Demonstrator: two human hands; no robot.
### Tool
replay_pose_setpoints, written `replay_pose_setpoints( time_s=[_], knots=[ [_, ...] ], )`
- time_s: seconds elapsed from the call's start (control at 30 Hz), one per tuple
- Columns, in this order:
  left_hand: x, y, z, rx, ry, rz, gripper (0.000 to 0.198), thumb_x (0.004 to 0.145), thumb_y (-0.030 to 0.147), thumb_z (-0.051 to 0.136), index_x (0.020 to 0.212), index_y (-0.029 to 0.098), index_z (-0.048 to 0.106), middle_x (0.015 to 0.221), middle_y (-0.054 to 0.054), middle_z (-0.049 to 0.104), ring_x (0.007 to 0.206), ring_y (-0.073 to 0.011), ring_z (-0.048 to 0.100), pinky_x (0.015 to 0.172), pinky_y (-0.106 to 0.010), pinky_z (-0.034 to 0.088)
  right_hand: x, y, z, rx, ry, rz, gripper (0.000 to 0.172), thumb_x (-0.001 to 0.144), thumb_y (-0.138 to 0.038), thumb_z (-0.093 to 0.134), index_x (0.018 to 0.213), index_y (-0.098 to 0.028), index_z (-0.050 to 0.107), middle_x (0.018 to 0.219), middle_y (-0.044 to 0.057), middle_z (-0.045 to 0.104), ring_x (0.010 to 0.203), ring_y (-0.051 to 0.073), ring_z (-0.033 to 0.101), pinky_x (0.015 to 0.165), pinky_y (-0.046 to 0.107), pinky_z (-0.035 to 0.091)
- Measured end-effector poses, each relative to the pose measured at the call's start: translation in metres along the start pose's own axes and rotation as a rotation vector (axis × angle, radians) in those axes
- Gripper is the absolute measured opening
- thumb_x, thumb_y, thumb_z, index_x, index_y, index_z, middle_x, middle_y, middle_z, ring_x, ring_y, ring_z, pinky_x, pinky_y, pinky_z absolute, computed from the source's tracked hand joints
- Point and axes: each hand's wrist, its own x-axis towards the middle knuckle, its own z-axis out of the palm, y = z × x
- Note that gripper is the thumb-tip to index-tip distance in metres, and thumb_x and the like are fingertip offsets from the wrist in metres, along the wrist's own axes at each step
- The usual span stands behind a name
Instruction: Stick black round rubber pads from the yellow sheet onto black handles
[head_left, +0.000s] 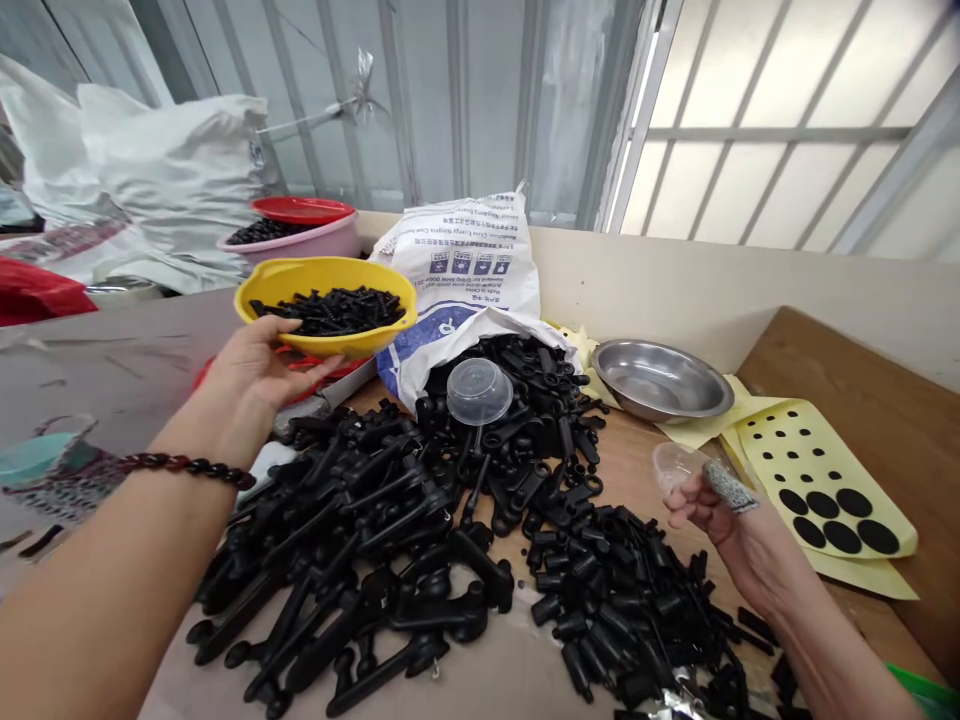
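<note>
Left hand [255, 365] open, palm up, cradling yellow bowl [326, 300] from beneath; bowl carries a shallow load of black plastic parts [330, 310]. Right hand [720, 515] pinches small clear cup [675, 465]. Far more parts lie heaped on table [637, 480], spilling from white sack [457, 260], beside steel dish [660, 380].

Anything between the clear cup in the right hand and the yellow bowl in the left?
Nothing visible blocks the way from the clear cup in the right hand to the yellow bowl in the left hand. Below lie heaped black plastic parts, a second clear cup on them.
</note>
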Motion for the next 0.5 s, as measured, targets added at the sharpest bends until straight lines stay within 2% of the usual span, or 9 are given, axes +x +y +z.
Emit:
replay_pose_setpoints(
  time_s=[0.17,0.33,0.43,0.5],
  knots=[
    [0.036,-0.033,0.004,-0.094,-0.008,-0.196,0.033,0.088,0.029,0.057,0.118,0.017,0.051,0.116,-0.008,0.057,0.093,-0.0205,0.061,0.076,-0.039,0.053,0.004,0.002,0.002,-0.034,0.019,0.004,0.035,0.062,-0.050,0.075,0.064,-0.016,0.067,0.061,0.006,0.066,0.053,0.018,0.061,0.051,0.029,0.053],
    [0.075,-0.068,0.010,-0.018,0.004,-0.339,0.034,0.089,0.032,0.055,0.120,0.017,0.051,0.119,-0.008,0.056,0.097,-0.0222,0.060,0.080,-0.043,0.052,0.010,0.005,-0.001,-0.096,0.014,0.013,0.032,0.066,-0.048,0.073,0.066,-0.016,0.068,0.064,0.008,0.068,0.055,0.018,0.062,0.054,0.029,0.053],
    [0.096,-0.085,0.007,0.073,0.019,-0.364,0.034,0.089,0.033,0.055,0.119,0.017,0.052,0.119,-0.009,0.056,0.098,-0.0227,0.060,0.081,-0.043,0.052,0.013,0.008,-0.001,-0.147,-0.014,0.049,0.032,0.073,-0.047,0.068,0.068,-0.016,0.068,0.067,0.007,0.068,0.057,0.017,0.062,0.057,0.028,0.052],
    [0.107,-0.093,0.004,0.132,-0.010,-0.315,0.034,0.089,0.032,0.056,0.119,0.017,0.052,0.119,-0.009,0.056,0.098,-0.0228,0.059,0.081,-0.043,0.052,0.014,0.009,0.001,-0.173,-0.031,0.050,0.033,0.074,-0.048,0.067,0.068,-0.016,0.068,0.067,0.006,0.068,0.055,0.017,0.061,0.057,0.028,0.051]
  ],
)
